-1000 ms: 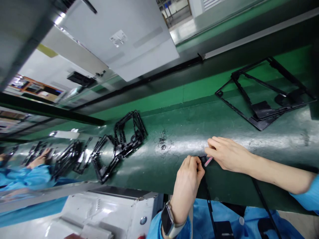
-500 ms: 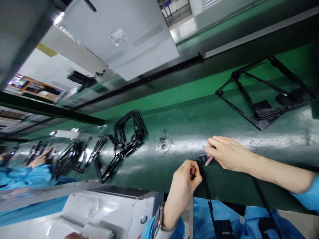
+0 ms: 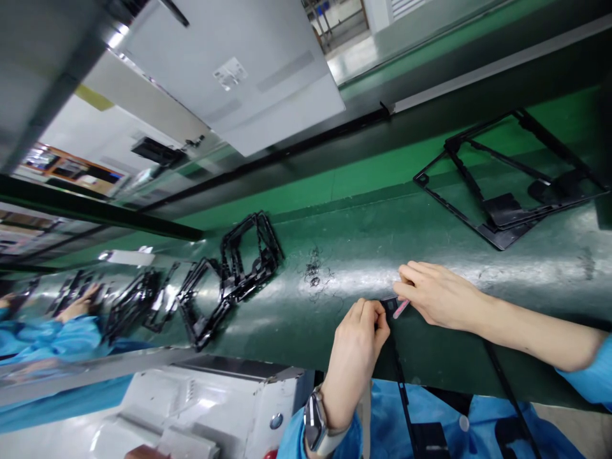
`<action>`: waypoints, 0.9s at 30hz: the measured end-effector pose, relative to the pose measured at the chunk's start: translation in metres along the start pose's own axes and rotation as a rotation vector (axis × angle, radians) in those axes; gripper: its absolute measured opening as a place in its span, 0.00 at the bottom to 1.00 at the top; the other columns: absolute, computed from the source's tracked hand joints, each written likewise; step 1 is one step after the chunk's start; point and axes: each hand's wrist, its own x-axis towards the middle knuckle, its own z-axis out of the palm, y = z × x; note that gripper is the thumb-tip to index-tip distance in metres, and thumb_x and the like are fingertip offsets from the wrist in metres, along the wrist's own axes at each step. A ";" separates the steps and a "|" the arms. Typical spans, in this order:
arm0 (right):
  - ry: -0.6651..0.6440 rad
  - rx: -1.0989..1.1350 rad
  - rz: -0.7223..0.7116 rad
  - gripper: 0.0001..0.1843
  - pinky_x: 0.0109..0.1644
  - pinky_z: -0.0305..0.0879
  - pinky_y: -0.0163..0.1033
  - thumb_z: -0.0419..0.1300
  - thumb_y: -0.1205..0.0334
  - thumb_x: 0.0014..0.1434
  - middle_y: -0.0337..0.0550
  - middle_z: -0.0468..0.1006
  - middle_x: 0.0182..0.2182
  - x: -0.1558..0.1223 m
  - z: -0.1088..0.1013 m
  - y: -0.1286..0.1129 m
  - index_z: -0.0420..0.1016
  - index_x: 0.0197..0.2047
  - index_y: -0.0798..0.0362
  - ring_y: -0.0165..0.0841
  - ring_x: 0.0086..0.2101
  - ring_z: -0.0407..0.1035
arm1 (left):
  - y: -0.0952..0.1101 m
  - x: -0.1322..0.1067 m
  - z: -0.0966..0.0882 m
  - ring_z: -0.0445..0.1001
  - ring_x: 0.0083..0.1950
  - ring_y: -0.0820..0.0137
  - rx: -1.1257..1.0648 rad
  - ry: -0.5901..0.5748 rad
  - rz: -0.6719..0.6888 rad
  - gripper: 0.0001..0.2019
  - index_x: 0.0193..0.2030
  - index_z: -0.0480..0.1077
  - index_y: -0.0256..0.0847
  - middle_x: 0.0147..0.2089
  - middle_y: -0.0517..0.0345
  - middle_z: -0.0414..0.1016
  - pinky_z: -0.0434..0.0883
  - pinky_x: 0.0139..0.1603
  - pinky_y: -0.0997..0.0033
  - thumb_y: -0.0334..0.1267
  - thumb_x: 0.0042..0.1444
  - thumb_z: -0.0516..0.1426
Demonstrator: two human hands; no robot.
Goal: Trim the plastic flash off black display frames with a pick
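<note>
A thin black plastic frame [image 3: 403, 392] extends from the bench edge down over my lap, its near end in front of my blue clothing. At its far-left corner, my left hand [image 3: 356, 344] is closed in a pinch on the frame's edge; the fingertips hide the exact contact. My right hand [image 3: 437, 296] is closed around a slim pink tool [image 3: 401, 308], whose tip points down at the same corner. Most of the tool is hidden by the fingers, so its kind is unclear. The frame's far bar is largely covered by my right hand and forearm.
Thin black scraps [image 3: 313, 271] lie on the green bench [image 3: 354, 236]. Two larger black frames [image 3: 497, 229] overlap at the right. Stacked black frames [image 3: 251, 255] stand to the left, and beyond them are a co-worker's hand and blue sleeve [image 3: 71, 335]. A white machine [image 3: 215, 408] is below left.
My left hand has shifted slightly up and right onto the frame's corner, and its wrist has turned. My right hand and the pink tool have stayed in place.
</note>
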 end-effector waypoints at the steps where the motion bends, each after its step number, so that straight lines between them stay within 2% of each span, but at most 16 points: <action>1: 0.000 -0.002 0.000 0.11 0.40 0.60 0.43 0.61 0.77 0.64 0.45 0.70 0.40 0.000 0.000 0.000 0.72 0.44 0.52 0.40 0.39 0.65 | 0.001 0.000 0.002 0.70 0.34 0.68 0.015 0.005 -0.004 0.09 0.38 0.66 0.43 0.35 0.61 0.68 0.67 0.38 0.70 0.25 0.66 0.52; 6: 0.008 -0.010 -0.007 0.11 0.40 0.59 0.42 0.61 0.78 0.64 0.45 0.71 0.40 0.000 0.001 0.000 0.72 0.44 0.53 0.39 0.38 0.65 | 0.004 -0.003 0.003 0.68 0.30 0.71 0.012 -0.006 0.003 0.09 0.36 0.63 0.44 0.33 0.64 0.66 0.64 0.33 0.72 0.24 0.62 0.52; 10: 0.006 -0.010 -0.008 0.12 0.42 0.61 0.43 0.61 0.78 0.64 0.45 0.71 0.41 0.000 0.002 0.001 0.72 0.44 0.52 0.40 0.39 0.65 | -0.001 -0.014 -0.013 0.68 0.28 0.74 -0.029 -0.007 -0.015 0.08 0.35 0.63 0.44 0.31 0.66 0.66 0.64 0.30 0.77 0.25 0.60 0.52; 14: 0.012 0.005 -0.006 0.10 0.41 0.61 0.43 0.59 0.77 0.65 0.44 0.70 0.41 -0.001 0.001 0.002 0.71 0.43 0.52 0.39 0.37 0.65 | -0.019 -0.037 -0.033 0.71 0.29 0.74 -0.070 0.087 -0.091 0.07 0.38 0.66 0.44 0.31 0.66 0.69 0.69 0.32 0.78 0.27 0.61 0.52; 18: 0.021 0.009 0.000 0.10 0.40 0.60 0.42 0.58 0.77 0.65 0.44 0.70 0.40 -0.002 0.003 0.003 0.70 0.42 0.51 0.38 0.36 0.65 | -0.030 -0.067 -0.034 0.72 0.29 0.74 -0.159 0.049 -0.104 0.07 0.37 0.69 0.44 0.31 0.65 0.71 0.70 0.32 0.78 0.28 0.63 0.56; 20: 0.028 0.011 -0.004 0.10 0.40 0.60 0.42 0.58 0.77 0.65 0.44 0.70 0.40 -0.003 0.005 0.003 0.70 0.42 0.51 0.39 0.37 0.65 | -0.028 -0.078 -0.029 0.72 0.29 0.74 -0.186 0.042 -0.088 0.05 0.42 0.73 0.44 0.31 0.64 0.72 0.72 0.32 0.78 0.30 0.66 0.58; 22: 0.037 0.007 -0.011 0.10 0.41 0.61 0.42 0.57 0.78 0.65 0.44 0.70 0.40 -0.003 0.005 0.004 0.69 0.42 0.52 0.39 0.37 0.66 | -0.024 -0.085 -0.025 0.77 0.33 0.71 -0.194 0.019 -0.053 0.07 0.51 0.76 0.44 0.35 0.60 0.76 0.76 0.36 0.76 0.32 0.70 0.59; 25: 0.047 0.003 -0.017 0.11 0.41 0.61 0.42 0.56 0.78 0.65 0.45 0.70 0.40 -0.003 0.005 0.005 0.69 0.42 0.52 0.39 0.36 0.66 | -0.020 -0.092 -0.020 0.82 0.43 0.66 -0.178 -0.027 0.003 0.13 0.60 0.77 0.48 0.44 0.53 0.81 0.80 0.45 0.70 0.34 0.74 0.57; 27: 0.053 0.011 -0.020 0.11 0.40 0.61 0.43 0.56 0.78 0.65 0.45 0.70 0.40 -0.003 0.004 0.005 0.69 0.41 0.51 0.39 0.36 0.66 | -0.022 -0.097 -0.016 0.82 0.44 0.65 -0.139 -0.014 0.032 0.15 0.65 0.75 0.49 0.44 0.53 0.80 0.82 0.45 0.68 0.37 0.75 0.58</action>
